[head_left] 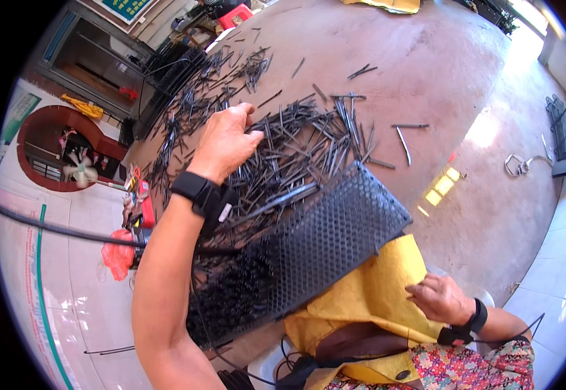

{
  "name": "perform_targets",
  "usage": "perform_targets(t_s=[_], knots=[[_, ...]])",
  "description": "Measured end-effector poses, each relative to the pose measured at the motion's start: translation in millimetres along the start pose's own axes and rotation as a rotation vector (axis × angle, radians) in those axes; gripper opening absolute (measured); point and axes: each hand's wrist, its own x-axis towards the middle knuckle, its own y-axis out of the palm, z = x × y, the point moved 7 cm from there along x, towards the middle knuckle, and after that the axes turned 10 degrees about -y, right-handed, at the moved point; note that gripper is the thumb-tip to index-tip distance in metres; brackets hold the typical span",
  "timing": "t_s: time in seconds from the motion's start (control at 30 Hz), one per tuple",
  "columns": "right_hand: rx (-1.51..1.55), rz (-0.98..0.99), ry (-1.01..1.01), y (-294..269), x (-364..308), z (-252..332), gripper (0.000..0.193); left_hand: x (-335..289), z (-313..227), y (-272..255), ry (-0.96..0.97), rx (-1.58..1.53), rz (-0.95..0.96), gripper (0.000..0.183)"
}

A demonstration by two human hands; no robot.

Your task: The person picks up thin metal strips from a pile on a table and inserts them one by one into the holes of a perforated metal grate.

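Note:
My left hand [229,136] reaches over a heap of thin black strips [289,140] on the floor. Its thumb and fingers are apart, with no strip visible between them. A black tray full of round holes [348,214] lies slanted across my lap. Dark upright pieces [234,292] crowd the holes at its left end, while the holes on the right are bare. Beside the tray's right end, my right hand [440,299] is above the yellow apron [390,270]. Its fingers are curled together, and whatever they hold is too small to make out.
More black strips [250,68] are scattered toward the far left. By the left wall are a white fan [80,170] and a pinkish-red plastic bag [119,255]. A black cable [62,229] crosses the left side. A metal frame [559,127] leans on the right wall.

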Motion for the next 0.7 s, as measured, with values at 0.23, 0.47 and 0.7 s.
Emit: perform_targets(t_s=[0.23, 0.47, 0.7], knots=[[0.022, -0.008, 0.092, -26, 5, -20, 0.027, 94, 38, 56, -0.098, 0.433, 0.127, 0.052], [0.184, -0.006, 0.289, -38, 1, -25, 0.034, 136, 74, 142, -0.118, 0.504, 0.351, 0.104], [0.246, -0.057, 0.362, -44, 7, -46, 0.033, 155, 96, 171, -0.215, 0.351, 0.501, 0.135]])
